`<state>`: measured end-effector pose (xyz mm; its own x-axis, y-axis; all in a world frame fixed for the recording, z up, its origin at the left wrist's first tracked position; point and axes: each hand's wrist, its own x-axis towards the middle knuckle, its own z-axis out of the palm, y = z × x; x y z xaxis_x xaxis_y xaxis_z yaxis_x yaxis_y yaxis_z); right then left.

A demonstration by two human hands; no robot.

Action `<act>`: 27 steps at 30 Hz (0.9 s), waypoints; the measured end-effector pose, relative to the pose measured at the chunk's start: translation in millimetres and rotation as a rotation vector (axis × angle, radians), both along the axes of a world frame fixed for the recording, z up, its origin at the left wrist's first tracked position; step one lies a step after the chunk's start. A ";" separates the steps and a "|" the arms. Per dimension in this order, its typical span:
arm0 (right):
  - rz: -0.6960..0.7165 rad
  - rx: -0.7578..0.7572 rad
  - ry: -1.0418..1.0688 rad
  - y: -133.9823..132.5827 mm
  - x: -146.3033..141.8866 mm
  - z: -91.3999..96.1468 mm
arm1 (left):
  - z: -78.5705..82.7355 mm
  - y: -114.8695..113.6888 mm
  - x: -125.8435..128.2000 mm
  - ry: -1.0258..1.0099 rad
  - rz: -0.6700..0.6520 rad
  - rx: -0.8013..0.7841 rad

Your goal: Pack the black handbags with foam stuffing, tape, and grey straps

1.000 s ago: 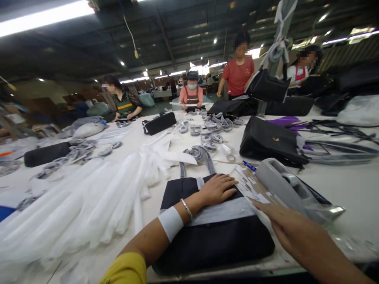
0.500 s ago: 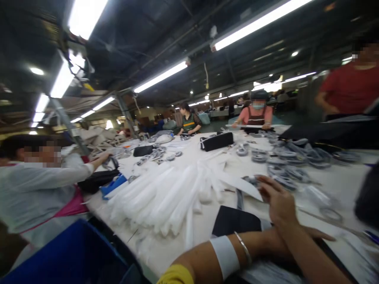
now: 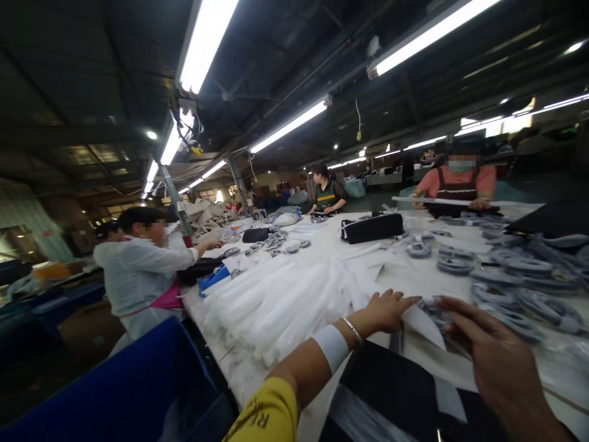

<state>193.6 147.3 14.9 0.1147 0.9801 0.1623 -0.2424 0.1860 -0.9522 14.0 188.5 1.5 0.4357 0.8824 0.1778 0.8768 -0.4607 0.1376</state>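
Observation:
My left hand (image 3: 386, 310), below a silver bracelet and a white wrist band, reaches forward with its fingers stretched out, palm down. Its fingertips come to the near side of a small grey coil (image 3: 432, 309) in clear wrap. From the other side my right hand (image 3: 494, 344) has its thumb and fingers at that coil, which partly hides behind them. A curved white sheet (image 3: 426, 328) lies just under the coil, between both hands. Below them is a black fabric case (image 3: 396, 387) with a grey strip and clear plastic on it.
White foam-like rolls (image 3: 271, 301) are heaped left of my arm. Grey coils (image 3: 506, 301) spread over the right side of the white table (image 3: 326, 230). A black case (image 3: 372, 228) stands farther back. A blue bin (image 3: 138, 374) is at lower left. Several co-workers sit around.
My left hand has come out from beneath my right forearm and moved forward to the grey coil. My right hand stays by the coil. The view has turned left.

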 end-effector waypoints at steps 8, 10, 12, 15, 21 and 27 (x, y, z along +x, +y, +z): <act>0.209 -0.185 -0.092 -0.5 -9.3 -5.9 | 4.2 8.6 -3.0 -0.384 0.079 0.113; 0.241 -0.247 -0.036 -0.1 -9.3 -9.1 | 21.5 -3.3 8.5 -0.731 0.064 0.190; 0.279 -0.296 0.016 -0.9 -10.1 -10.9 | 37.9 -19.8 22.4 -1.209 0.049 0.212; 0.390 -0.310 -0.006 -6.0 -14.0 -9.6 | 52.5 -52.3 38.6 -1.478 -0.026 0.144; 0.508 -0.185 0.151 -23.9 -21.9 3.9 | 55.8 -108.1 25.6 -0.646 -0.268 0.203; 0.603 -0.278 0.255 -31.9 -26.2 8.8 | 48.1 -131.6 -6.4 -0.362 -0.186 0.200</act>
<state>167.4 115.4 23.7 -0.4601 0.8857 -0.0630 -0.4478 -0.2927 -0.8449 7.5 56.9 49.6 0.4623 0.7273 0.5072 0.6883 -0.6550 0.3119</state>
